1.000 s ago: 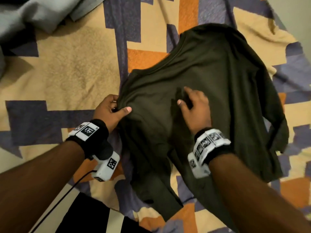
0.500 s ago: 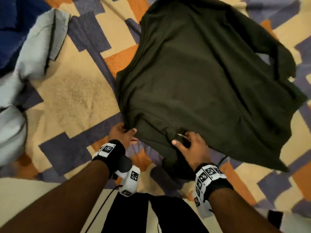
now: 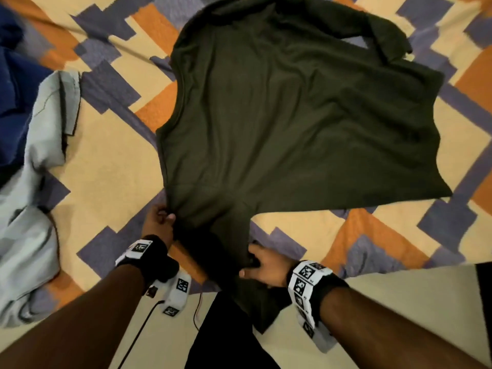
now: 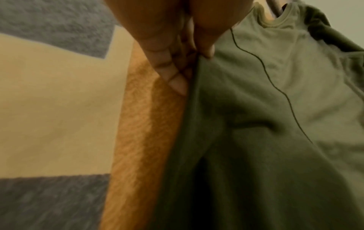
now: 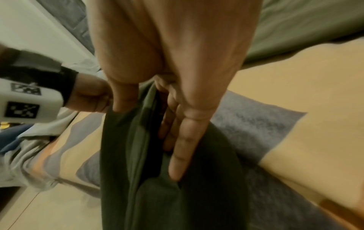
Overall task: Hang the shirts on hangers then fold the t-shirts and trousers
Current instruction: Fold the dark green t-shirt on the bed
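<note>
A dark olive t-shirt (image 3: 279,115) lies spread over the patterned blanket (image 3: 106,177), its near part hanging off the bed's front edge. My left hand (image 3: 159,222) pinches the shirt's near left edge between thumb and fingers (image 4: 177,84). My right hand (image 3: 262,266) grips a bunched fold of the same shirt (image 5: 138,147) lower down, thumb on one side and fingers (image 5: 183,140) on the other. The shirt's neck opening (image 4: 283,17) shows in the left wrist view. The shirt's far sleeve (image 3: 386,35) is folded over at the top right.
A pale grey garment (image 3: 34,195) lies crumpled at the left of the bed, with a dark blue one (image 3: 16,75) behind it. My black trousers (image 3: 221,336) and a thin cable (image 3: 141,331) show below, over the light floor (image 3: 386,283).
Both hands have drawn the shirt towards the bed's front edge, gripping it all the while. The right hand has dropped lower, and the shirt now lies more spread out.
</note>
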A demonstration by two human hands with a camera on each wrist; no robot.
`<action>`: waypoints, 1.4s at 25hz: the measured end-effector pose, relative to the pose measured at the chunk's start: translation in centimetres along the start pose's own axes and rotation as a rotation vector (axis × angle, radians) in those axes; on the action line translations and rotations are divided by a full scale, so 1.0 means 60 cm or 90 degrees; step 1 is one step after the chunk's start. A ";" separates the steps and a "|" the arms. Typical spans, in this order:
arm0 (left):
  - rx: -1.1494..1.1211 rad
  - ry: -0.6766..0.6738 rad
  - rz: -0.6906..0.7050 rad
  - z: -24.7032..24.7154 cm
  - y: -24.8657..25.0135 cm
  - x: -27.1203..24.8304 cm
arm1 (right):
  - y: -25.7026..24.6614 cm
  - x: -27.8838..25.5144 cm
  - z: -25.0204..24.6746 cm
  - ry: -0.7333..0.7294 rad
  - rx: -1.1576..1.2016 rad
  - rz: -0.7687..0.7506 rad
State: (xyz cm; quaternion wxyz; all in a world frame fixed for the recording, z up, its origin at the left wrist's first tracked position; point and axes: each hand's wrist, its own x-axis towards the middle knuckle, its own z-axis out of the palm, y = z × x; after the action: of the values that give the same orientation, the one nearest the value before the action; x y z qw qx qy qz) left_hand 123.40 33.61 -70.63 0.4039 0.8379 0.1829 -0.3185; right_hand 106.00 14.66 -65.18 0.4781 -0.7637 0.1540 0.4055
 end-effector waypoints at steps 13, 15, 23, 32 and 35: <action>-0.065 -0.208 -0.128 0.002 -0.070 -0.103 | 0.029 -0.003 0.043 -0.011 0.244 0.097; 0.130 -0.233 -0.107 -0.011 -0.096 -0.103 | 0.017 -0.011 0.057 -0.192 0.227 0.134; 0.232 -0.219 -0.146 -0.032 -0.078 -0.075 | 0.016 0.023 0.038 -0.156 0.242 0.134; 0.161 0.079 0.104 -0.019 0.091 0.048 | -0.029 0.100 -0.126 0.348 -0.013 -0.025; 0.394 0.010 0.207 0.004 0.149 0.076 | -0.044 0.155 -0.221 0.214 -0.183 -0.007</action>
State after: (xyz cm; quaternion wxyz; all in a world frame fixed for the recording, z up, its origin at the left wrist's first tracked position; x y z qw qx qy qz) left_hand 131.70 28.25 -68.86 0.1745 0.9413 -0.0549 -0.2837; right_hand 119.70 6.04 -67.88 0.3343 -0.8816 0.1679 0.2877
